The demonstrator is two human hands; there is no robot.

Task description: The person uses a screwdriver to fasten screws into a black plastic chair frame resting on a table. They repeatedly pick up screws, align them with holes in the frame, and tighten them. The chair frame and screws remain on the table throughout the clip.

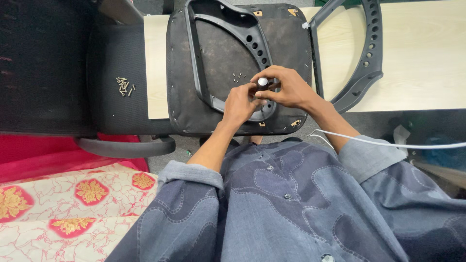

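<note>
An upturned black chair seat (pixel 228 53) lies on a pale wooden table (pixel 417 53), with a dark grey plastic armrest frame (pixel 213 29) on its underside. My right hand (pixel 286 87) grips a screwdriver with a white-capped handle (pixel 262 81), held upright over the lower end of the armrest frame. My left hand (pixel 240 103) rests against that end of the frame, fingers curled around the screwdriver's lower part. A few small screws (pixel 238 76) lie on the seat just left of my hands.
A second grey armrest frame (pixel 366 53) lies on the table to the right. A heap of loose screws (pixel 124 86) sits on a black chair part at left. A white cable (pixel 388 143) crosses my right sleeve. Red patterned cloth (pixel 73 204) lies lower left.
</note>
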